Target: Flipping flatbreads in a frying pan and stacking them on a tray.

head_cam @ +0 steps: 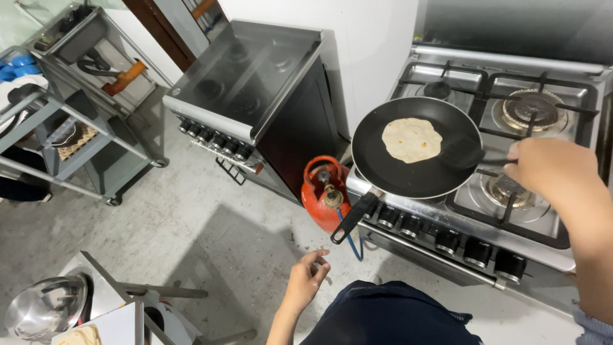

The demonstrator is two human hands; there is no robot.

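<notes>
Head view showed a flatbread [412, 139] lying in a black pan [408, 176] on the stove's [543, 223] front left burner. Beside it, a black spatula [463, 153] rested its blade in the pan, its handle gripped by the right hand [552, 167] with fingers closed around it. The left hand [306, 278] hung free below the pan handle, fingers loosely curled and holding nothing. A red gas cylinder [322, 191] stood just left of the stove, a second cooker [255, 83] beyond it.

A cooking area is showing here: a gas stove [511, 160] is carrying a black pan [415, 156] with a flatbread [412, 139], a red gas cylinder [324, 191] is standing beside it, and a second covered stove [249, 83] and metal trolley [76, 96] are occupying the concrete floor [179, 223].
</notes>
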